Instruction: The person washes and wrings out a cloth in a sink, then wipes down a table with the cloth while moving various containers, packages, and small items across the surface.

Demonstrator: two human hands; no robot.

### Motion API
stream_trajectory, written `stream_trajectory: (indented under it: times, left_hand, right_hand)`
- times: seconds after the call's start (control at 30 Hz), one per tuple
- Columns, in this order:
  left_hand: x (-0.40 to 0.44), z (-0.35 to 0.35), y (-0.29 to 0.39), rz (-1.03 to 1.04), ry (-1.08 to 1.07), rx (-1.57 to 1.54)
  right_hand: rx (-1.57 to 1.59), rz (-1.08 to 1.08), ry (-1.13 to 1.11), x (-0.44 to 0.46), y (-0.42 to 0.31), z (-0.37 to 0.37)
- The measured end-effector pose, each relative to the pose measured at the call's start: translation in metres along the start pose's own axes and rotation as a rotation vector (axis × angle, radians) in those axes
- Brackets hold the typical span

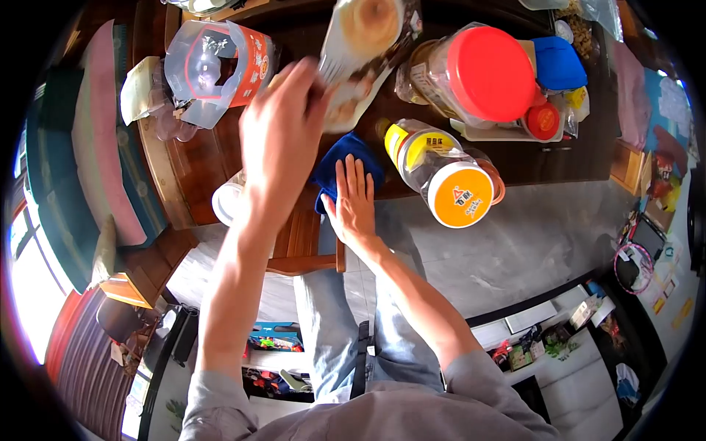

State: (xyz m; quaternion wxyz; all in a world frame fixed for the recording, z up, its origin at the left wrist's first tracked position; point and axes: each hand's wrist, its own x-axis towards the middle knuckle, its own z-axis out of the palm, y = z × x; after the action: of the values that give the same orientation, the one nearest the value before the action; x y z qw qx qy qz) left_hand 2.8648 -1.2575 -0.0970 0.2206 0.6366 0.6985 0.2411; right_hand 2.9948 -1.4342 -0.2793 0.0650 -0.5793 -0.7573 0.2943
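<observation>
Grey tiled floor, flanked on its left by a teal-covered seat, bright window and striped curtain.

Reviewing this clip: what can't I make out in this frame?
All in the head view:
- Left hand: motion blur hides the exact finger placement, so its grip can't be confirmed.
- Food-printed item: the top edge cuts it off; box or bag is unclear.
- Table under the blue cloth: hidden by the cloth and right hand.
- White-lidded container: partly behind the left forearm.
- Orange lid's smallest print: too small.
</observation>
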Motion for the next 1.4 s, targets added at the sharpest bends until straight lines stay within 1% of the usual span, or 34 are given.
stream_trajectory:
  times: [0.03, 0.07, 0.1, 0.13, 0.17, 0.2, 0.3, 0.33, 0.37, 0.47, 0.53, 0.6, 0.63, 0.67, 0.73, 0.8, 0.83, 0.87, 0.9, 0.93, 1.0, 1.13, 1.2, 1.23, 1.27, 1.33, 1.4]
  left_hand:
    - [-0.025, -0.017, -0.003, -0.032, 0.019, 0.011]
    - [-0.049, -0.037, 0.003, -0.109, 0.058, 0.05]
    - [-0.072, -0.059, 0.0, -0.128, 0.064, 0.026]
    - [-0.096, -0.077, -0.009, -0.074, 0.102, 0.025]
    - [-0.122, -0.101, -0.014, -0.029, 0.072, 0.138]
    - [-0.147, -0.122, -0.018, -0.058, 0.027, 0.186]
    - [-0.208, -0.163, -0.021, -0.145, -0.076, 0.246]
    - [-0.219, -0.174, -0.015, -0.214, -0.1, 0.233]
    - [-0.231, -0.191, -0.018, -0.135, -0.175, 0.289]
    - [-0.246, -0.206, -0.029, -0.066, -0.213, 0.289]
    - [-0.23, -0.204, -0.022, -0.026, -0.254, 0.072]
    - [-0.237, -0.198, -0.031, 0.025, -0.174, 0.082]
    - [-0.237, -0.195, -0.032, 0.014, -0.176, 0.1]
    - [-0.234, -0.192, -0.031, 0.001, -0.182, 0.117]
    - [-0.207, -0.174, -0.026, 0.028, -0.144, 0.111]
    - [-0.18, -0.158, -0.028, 0.04, -0.098, 0.113]
    - [-0.162, -0.143, -0.028, 0.065, -0.04, 0.115]
    - [-0.143, -0.127, -0.028, 0.09, 0.016, 0.115]
    - [-0.126, -0.113, -0.031, 0.065, 0.011, 0.115]
    - [-0.11, -0.099, -0.034, 0.039, 0.009, 0.114]
    - [-0.073, -0.066, -0.04, 0.054, 0.069, 0.042]
    - [-0.007, -0.002, -0.054, 0.221, 0.112, -0.003]
    - [0.011, 0.028, -0.064, 0.212, 0.162, 0.015]
    - [0.016, 0.043, -0.065, 0.12, 0.182, -0.024]
    - [0.022, 0.056, -0.069, 0.151, 0.201, -0.031]
    - [0.023, 0.075, -0.07, 0.09, 0.127, -0.061]
    - [0.013, 0.082, -0.068, 0.105, 0.148, 0.033]
  right_hand:
    - [-0.004, 0.006, 0.016, 0.005, 0.0, 0.002]
    - [-0.021, 0.023, 0.047, 0.013, -0.003, 0.003]
    - [-0.041, 0.028, 0.056, 0.022, -0.005, -0.001]
    - [-0.062, 0.032, 0.065, 0.035, -0.008, -0.006]
    - [-0.089, 0.057, 0.085, 0.051, -0.011, -0.007]
    - [-0.128, 0.081, 0.107, 0.069, -0.012, -0.007]
    - [-0.106, 0.11, 0.331, 0.134, -0.009, -0.004]
    - [-0.12, 0.112, 0.393, 0.158, -0.006, -0.002]
    - [-0.117, 0.111, 0.43, 0.182, -0.003, -0.005]
    - [-0.146, 0.107, 0.599, 0.246, 0.006, -0.01]
    - [-0.114, 0.12, 0.637, 0.261, 0.003, -0.011]
    - [-0.161, 0.017, 0.597, 0.262, 0.0, -0.011]
    - [-0.065, -0.067, 0.546, 0.254, 0.003, -0.012]
    - [-0.053, -0.104, 0.497, 0.239, 0.001, -0.014]
    - [-0.018, -0.131, 0.419, 0.201, -0.002, -0.015]
    - [-0.139, -0.113, 0.35, 0.157, 0.006, 0.0]
    - [0.498, 0.001, 0.259, 0.126, 0.012, 0.022]
    - [0.485, 0.043, 0.169, 0.101, 0.009, 0.022]
    - [0.468, 0.082, 0.077, 0.075, 0.006, 0.021]
    - [-0.196, 0.042, 0.009, 0.058, 0.0, 0.006]
    - [-0.069, 0.064, 0.053, 0.033, -0.002, 0.005]
    - [-0.064, 0.046, 0.073, 0.02, -0.003, 0.008]
    - [-0.066, 0.034, 0.078, 0.021, -0.002, 0.008]
    - [-0.069, 0.029, 0.087, 0.021, -0.002, 0.008]
    - [-0.068, 0.032, 0.084, 0.02, -0.002, 0.008]
    - [-0.024, 0.025, 0.066, 0.021, -0.001, 0.007]
    - [-0.021, 0.02, 0.068, 0.022, -0.001, 0.005]
